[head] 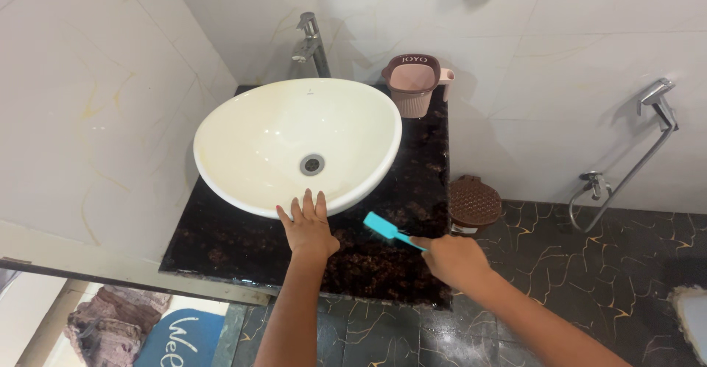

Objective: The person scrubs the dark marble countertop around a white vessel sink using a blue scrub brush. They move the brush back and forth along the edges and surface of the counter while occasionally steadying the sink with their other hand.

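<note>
My left hand (308, 226) lies flat, fingers spread, against the front rim of a cream oval wash basin (243, 190) that stands on a dark speckled stone counter (236, 242). My right hand (451, 256) is shut on a turquoise brush (384, 228), whose head points left and hovers over the counter just right of the basin's front. The basin has a round metal drain (312, 164) at its middle.
A metal tap (311, 43) stands behind the basin. A pink and brown mug (412, 83) sits at the counter's back right. A brown stool (474, 201) stands on the dark veined floor beside the counter. A hand sprayer (633, 161) hangs on the right wall. A blue mat (177, 337) lies lower left.
</note>
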